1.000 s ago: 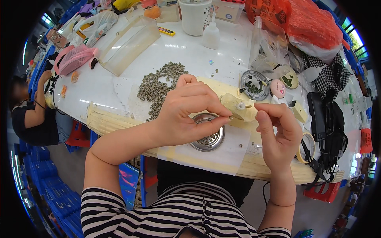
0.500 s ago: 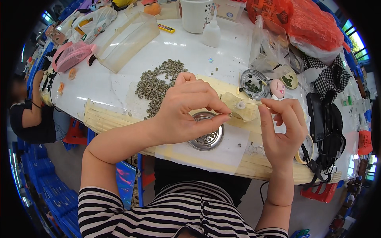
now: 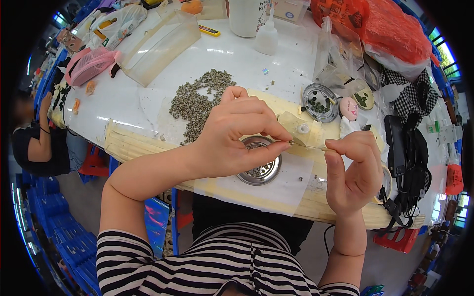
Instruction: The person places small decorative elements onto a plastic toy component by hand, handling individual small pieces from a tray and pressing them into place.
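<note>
My left hand (image 3: 242,133) is closed in a pinch on a tiny dark grey piece (image 3: 291,142) at its thumb and forefinger tips. Facing it, my right hand (image 3: 353,170) pinches a thin needle-like stick (image 3: 316,147), whose far end reaches the piece. Just beyond the fingertips sits a block wrapped in cream tape (image 3: 311,138), with a small white nozzle-like tube (image 3: 302,128) on it. A round metal dish (image 3: 275,171) holding small grey parts lies partly hidden under my left hand. Behind that hand spreads a pile of small grey parts (image 3: 195,106).
A round tray of dark green pieces (image 3: 320,102) and a pink oval case (image 3: 348,108) lie beyond my right hand. A white squeeze bottle (image 3: 266,39) stands farther back. Red plastic bags (image 3: 395,29) and a black strapped item (image 3: 414,163) occupy the right side.
The stick's tip has left the white tube on the taped block and moved nearer, to the tiny piece in my left hand. My right hand has lowered slightly.
</note>
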Demonstrator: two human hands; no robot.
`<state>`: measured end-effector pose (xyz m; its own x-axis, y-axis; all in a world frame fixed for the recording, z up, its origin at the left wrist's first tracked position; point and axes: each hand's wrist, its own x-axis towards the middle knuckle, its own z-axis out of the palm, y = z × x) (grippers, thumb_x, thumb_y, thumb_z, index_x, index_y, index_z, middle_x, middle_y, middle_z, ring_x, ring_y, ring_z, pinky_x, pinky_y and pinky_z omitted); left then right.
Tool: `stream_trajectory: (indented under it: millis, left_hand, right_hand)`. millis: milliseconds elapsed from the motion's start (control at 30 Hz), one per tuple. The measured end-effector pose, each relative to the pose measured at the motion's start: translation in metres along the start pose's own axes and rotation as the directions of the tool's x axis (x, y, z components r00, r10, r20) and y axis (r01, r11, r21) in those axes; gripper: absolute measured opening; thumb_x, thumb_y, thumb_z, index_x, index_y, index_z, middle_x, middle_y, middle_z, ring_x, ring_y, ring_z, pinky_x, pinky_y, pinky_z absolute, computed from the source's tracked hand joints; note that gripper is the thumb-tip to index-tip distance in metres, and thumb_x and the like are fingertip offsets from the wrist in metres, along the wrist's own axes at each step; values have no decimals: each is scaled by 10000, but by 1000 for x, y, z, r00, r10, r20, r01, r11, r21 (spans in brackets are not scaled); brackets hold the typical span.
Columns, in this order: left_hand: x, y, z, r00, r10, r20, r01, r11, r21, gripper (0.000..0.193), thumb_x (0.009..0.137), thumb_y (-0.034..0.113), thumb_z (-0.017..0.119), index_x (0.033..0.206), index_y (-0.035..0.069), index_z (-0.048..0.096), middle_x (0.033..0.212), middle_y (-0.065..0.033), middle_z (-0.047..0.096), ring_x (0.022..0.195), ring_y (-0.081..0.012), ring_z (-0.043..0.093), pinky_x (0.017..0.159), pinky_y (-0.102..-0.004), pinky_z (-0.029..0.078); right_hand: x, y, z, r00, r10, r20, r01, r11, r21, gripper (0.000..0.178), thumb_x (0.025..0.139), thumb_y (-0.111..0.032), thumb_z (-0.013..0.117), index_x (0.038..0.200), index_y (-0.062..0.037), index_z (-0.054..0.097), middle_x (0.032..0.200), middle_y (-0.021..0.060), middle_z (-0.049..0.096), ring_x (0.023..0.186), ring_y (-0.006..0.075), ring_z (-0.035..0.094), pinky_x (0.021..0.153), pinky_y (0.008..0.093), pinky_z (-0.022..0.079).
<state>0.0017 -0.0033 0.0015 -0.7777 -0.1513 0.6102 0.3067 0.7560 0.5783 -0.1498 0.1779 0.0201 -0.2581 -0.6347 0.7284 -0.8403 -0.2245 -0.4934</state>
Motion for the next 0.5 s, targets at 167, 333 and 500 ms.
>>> stream_trajectory:
  millis: [167,333,500]
  left_hand:
    - [0,0,0,1000,-3,-1,3,1000,0,172,719,85,840,858,126,748,787,41,696,709,-99,603,761,-298,339]
    - [0,0,1,1000,-1,-3,1,1000,-1,176,715,83,844,858,127,750,785,42,697,705,-97,602,761,-297,339]
    - [0,0,1,1000,1,-4,-1,1000,-5,172,718,86,843,858,126,751,778,42,692,703,-95,599,762,-297,338]
  right_hand:
    - [1,0,1,1000,-6,3,6,1000,-7,173,750,-32,805,890,-10,704,795,64,628,702,193,560,614,289,435]
    - [0,0,1,1000,-5,5,5,1000,-10,173,749,-32,806,888,-11,705,793,60,622,702,191,557,613,289,435]
    - [1,0,1,1000,-10,6,10,1000,-14,174,748,-36,809,886,-10,706,788,58,618,701,190,555,611,291,433]
